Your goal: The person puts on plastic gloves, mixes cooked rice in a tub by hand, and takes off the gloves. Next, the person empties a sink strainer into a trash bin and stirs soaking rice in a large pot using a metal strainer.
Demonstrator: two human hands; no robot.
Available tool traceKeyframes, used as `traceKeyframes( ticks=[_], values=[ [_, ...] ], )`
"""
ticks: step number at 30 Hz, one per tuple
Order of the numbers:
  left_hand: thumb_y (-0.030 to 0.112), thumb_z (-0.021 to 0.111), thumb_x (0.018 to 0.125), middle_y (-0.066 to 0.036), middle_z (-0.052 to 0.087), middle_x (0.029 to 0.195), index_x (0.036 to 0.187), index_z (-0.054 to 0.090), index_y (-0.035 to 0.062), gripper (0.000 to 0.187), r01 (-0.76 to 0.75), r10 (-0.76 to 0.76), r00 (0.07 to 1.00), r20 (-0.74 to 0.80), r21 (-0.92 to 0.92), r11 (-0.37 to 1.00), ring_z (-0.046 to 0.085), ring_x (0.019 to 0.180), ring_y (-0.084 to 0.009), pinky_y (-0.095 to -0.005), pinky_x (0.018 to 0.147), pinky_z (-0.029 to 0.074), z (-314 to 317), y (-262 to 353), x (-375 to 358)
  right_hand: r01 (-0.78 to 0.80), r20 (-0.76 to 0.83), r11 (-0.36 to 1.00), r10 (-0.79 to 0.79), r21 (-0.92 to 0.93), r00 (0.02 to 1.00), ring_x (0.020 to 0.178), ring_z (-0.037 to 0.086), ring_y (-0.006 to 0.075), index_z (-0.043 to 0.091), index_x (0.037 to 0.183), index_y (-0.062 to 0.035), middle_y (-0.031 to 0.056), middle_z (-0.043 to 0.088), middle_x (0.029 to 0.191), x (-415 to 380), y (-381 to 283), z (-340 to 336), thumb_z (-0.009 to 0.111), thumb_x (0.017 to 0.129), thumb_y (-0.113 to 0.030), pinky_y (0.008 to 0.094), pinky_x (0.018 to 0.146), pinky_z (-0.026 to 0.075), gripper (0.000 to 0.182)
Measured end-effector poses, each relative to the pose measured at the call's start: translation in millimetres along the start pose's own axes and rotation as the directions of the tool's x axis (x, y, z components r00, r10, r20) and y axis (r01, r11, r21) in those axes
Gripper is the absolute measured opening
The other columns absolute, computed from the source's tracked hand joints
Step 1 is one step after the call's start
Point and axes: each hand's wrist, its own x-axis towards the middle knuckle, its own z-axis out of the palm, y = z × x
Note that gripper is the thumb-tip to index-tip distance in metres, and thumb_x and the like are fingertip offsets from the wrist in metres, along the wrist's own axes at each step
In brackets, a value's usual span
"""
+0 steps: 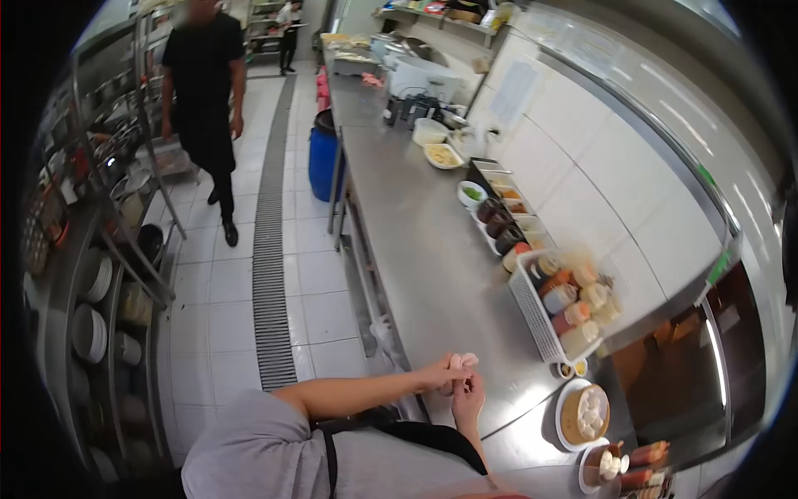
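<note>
A small, crumpled pale pink thing [463, 361] sits between my two hands, held over the near edge of the steel counter. My left hand [438, 378] reaches in from the left with its fingers closed round the lower part of it. Close against it, my right hand [468, 397] has its fingers bent and pinched together at the same thing. What kind of thing it is I cannot tell. To the right of my hands, a bamboo steamer [570, 416] with white dumplings rests on a white plate. Two small sauce cups [566, 370] stand just beyond it.
A white basket [532, 312] of sauce bottles lines the wall side of the steel counter [407, 216]. Farther along are condiment trays [509, 191] and bowls. A blue barrel [322, 166] stands by the counter's end. A person [204, 83] walks in the aisle; shelves of plates [90, 337] flank it.
</note>
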Motion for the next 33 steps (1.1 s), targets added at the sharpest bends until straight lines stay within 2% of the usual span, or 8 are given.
traceKeyframes(
  ticks=[3,8,21,24,25,26,29,33],
  values=[
    [0.025,0.059,0.080,-0.003,0.055,0.089,0.100,0.052,0.0016,0.032,-0.086,0.088,0.996,0.022,-0.091,0.992,0.048,0.082,-0.0087,-0.0234,0.074,0.039,-58,65,-46,0.090,0.106,0.994,-0.095,0.057,0.990,0.084,0.053,0.0127,0.050,0.103,-0.0028,0.0075,0.056,0.093,28,-24,41,0.051,0.086,-0.015,0.0241,0.075,0.043,0.021],
    [0.024,0.060,0.079,-0.002,0.056,0.079,0.087,0.055,0.0038,0.023,0.045,0.039,0.981,-0.190,0.421,0.906,0.050,0.074,-0.0098,-0.0237,0.063,0.040,-176,107,-123,-0.053,0.023,0.792,0.049,0.608,0.999,0.080,0.051,0.0122,0.050,0.095,-0.0010,0.0064,0.054,0.089,65,-66,149,0.045,0.089,-0.016,0.0244,0.073,0.043,0.017],
    [0.025,0.060,0.081,0.001,0.055,0.084,0.084,0.053,0.0094,0.017,0.046,-0.036,0.800,-0.599,0.001,0.999,0.053,0.079,-0.0096,-0.0244,0.071,0.041,-348,162,-184,-0.095,-0.015,0.610,0.172,0.787,0.985,0.085,0.053,0.0153,0.043,0.106,-0.0040,0.0077,0.050,0.097,195,-138,257,0.050,0.087,-0.019,0.0273,0.069,0.047,0.025],
    [0.018,0.055,0.084,-0.005,0.056,0.095,0.086,0.051,0.0081,0.011,0.075,-0.065,0.793,-0.606,-0.008,0.997,0.054,0.087,-0.0139,-0.0265,0.076,0.043,-397,182,-164,0.073,-0.209,0.734,0.096,0.675,0.973,0.097,0.050,0.0215,0.042,0.112,-0.0032,0.0126,0.047,0.109,248,-124,263,0.051,0.086,-0.019,0.0298,0.079,0.044,0.032],
    [0.018,0.055,0.083,-0.005,0.056,0.096,0.087,0.050,0.0081,0.012,0.043,-0.037,0.783,-0.621,-0.005,0.999,0.054,0.086,-0.0139,-0.0265,0.075,0.043,-414,189,-157,0.220,-0.228,0.962,-0.180,0.165,0.957,0.104,0.046,0.0251,0.041,0.115,-0.0027,0.0144,0.045,0.114,268,-116,264,0.051,0.085,-0.020,0.0340,0.085,0.039,0.036],
    [0.019,0.056,0.083,-0.005,0.056,0.096,0.089,0.050,0.0079,0.014,0.026,-0.014,0.787,-0.617,0.009,1.000,0.055,0.085,-0.0139,-0.0268,0.075,0.044,-435,196,-148,0.357,-0.086,0.852,-0.417,-0.382,0.905,0.111,0.041,0.0286,0.040,0.117,-0.0022,0.0162,0.042,0.119,287,-110,274,0.050,0.085,-0.022,0.0383,0.092,0.035,0.039],
    [0.021,0.057,0.082,-0.002,0.057,0.093,0.089,0.052,0.0080,0.015,-0.004,-0.003,0.747,-0.664,-0.009,1.000,0.054,0.083,-0.0114,-0.0248,0.072,0.041,-496,225,-122,0.246,0.148,0.558,-0.216,-0.792,0.965,0.118,0.032,0.0326,0.041,0.118,-0.0021,0.0171,0.040,0.122,335,-84,336,0.049,0.084,-0.023,0.0465,0.097,0.025,0.041],
    [0.019,0.055,0.083,-0.003,0.057,0.095,0.089,0.052,0.0079,0.013,-0.072,0.059,0.715,-0.696,0.010,0.997,0.054,0.083,-0.0108,-0.0240,0.072,0.041,-568,279,-89,0.255,0.071,0.640,-0.298,-0.725,0.952,0.121,0.029,0.0312,0.040,0.119,-0.0032,0.0158,0.039,0.125,424,-86,423,0.048,0.084,-0.024,0.0517,0.095,0.023,0.042]
  ],
)
